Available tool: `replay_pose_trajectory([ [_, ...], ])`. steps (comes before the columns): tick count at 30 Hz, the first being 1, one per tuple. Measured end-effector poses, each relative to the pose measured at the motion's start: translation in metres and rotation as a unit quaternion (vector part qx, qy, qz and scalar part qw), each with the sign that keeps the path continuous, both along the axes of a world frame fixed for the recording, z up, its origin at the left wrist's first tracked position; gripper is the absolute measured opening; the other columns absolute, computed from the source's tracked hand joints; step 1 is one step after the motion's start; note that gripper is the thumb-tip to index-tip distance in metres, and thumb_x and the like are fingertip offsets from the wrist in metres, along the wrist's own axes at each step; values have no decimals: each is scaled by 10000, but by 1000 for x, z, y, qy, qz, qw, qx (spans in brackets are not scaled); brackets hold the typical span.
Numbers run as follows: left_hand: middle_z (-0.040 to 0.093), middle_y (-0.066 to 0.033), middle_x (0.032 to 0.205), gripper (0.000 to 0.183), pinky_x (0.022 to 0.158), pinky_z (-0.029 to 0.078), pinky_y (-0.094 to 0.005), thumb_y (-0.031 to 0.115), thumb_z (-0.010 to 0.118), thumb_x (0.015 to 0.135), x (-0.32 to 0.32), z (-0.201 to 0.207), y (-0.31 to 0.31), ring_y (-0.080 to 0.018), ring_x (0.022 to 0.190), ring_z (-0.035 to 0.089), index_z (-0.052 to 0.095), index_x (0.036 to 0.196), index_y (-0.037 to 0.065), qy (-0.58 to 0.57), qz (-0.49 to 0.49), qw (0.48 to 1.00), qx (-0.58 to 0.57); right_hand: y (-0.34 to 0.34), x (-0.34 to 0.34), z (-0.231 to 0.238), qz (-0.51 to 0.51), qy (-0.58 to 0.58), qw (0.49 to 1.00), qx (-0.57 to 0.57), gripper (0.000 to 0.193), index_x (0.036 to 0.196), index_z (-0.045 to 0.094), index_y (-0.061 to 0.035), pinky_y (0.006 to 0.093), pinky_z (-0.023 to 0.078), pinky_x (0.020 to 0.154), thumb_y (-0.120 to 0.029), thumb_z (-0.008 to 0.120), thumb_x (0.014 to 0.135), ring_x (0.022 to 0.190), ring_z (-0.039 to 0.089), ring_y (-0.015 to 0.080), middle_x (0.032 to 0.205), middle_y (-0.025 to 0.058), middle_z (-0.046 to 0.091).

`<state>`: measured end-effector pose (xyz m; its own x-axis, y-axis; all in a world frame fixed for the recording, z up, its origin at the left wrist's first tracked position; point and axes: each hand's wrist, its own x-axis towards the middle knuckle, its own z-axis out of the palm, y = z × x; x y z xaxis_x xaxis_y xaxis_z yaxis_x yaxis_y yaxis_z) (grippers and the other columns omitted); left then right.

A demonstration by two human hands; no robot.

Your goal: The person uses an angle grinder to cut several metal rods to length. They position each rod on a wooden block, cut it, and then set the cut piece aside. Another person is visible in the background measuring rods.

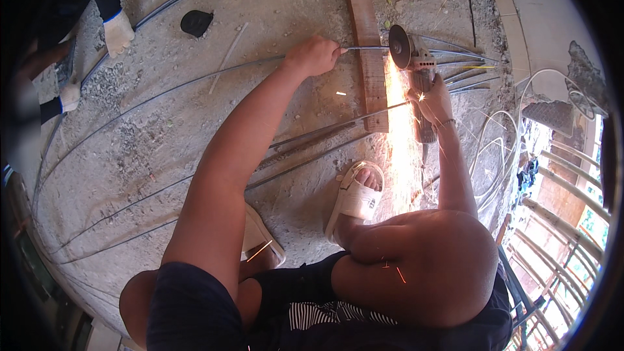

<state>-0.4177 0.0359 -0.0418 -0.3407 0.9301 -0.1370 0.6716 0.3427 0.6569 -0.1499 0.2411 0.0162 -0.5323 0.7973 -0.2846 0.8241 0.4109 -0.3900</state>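
My left hand (312, 56) is closed round a thin steel rod (364, 48), which lies across a wooden plank (376, 84) on the ground. In my right hand (435, 101) is an angle grinder (422, 80), gripped by its body. Its cutting disc (400, 47) meets the rod just right of the plank. A bright stream of sparks (400, 149) pours from there toward my sandalled foot (365, 188). From my left hand the rod runs back in a long curve to the left. Another rod crosses the plank's near end.
Several short rod pieces (465, 78) lie right of the grinder. Farther right are a loose pale cable (517, 136) and a bamboo railing (562, 221). At far left a co-worker's gloved hands (118, 34) are at other long rods. A dark scrap (196, 23) lies on the rough concrete.
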Motion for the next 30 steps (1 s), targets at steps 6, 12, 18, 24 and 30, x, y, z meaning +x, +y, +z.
replay_pose_trajectory([
  [6, 738, -260, 961, 436, 844, 573, -563, 386, 526, 1075, 0, -1, 1, -473, 937, 712, 744, 955, 28, 3, 2, 1000, -10, -5, 7, 6, 36, 37, 999, -15, 633, 1177, 604, 55, 412, 576, 817, -295, 886, 731, 914, 730, 299, 1030, 186, 739],
  [12, 732, -267, 940, 416, 829, 570, -559, 377, 527, 1077, 1, -2, 1, -479, 911, 712, 752, 998, 36, 1, 9, 1000, -8, -8, 7, 6, -7, 24, 998, -64, 660, 1178, 582, 76, 440, 577, 818, -313, 853, 719, 947, 729, 356, 1055, 238, 720],
  [18, 734, -261, 951, 431, 839, 571, -565, 385, 517, 1081, 1, -1, 1, -481, 923, 709, 751, 987, 36, -1, 7, 1000, -16, -7, 6, 2, 3, 18, 999, -26, 621, 1170, 603, 54, 400, 576, 799, -300, 883, 743, 884, 731, 291, 1012, 179, 741],
  [24, 735, -257, 965, 442, 843, 569, -570, 398, 516, 1076, 0, -5, 2, -480, 933, 708, 750, 979, 36, 15, 4, 1000, -8, -8, 5, 9, 2, 12, 999, -37, 704, 1197, 566, 73, 462, 573, 869, -330, 826, 682, 994, 721, 414, 1083, 277, 708],
  [30, 737, -253, 975, 416, 837, 572, -566, 383, 532, 1070, 1, -7, 2, -476, 933, 710, 755, 988, 41, 10, 7, 1000, -3, -8, -1, 6, 19, 46, 999, -20, 685, 1186, 581, 69, 452, 571, 864, -329, 824, 686, 1011, 723, 408, 1118, 285, 710],
])
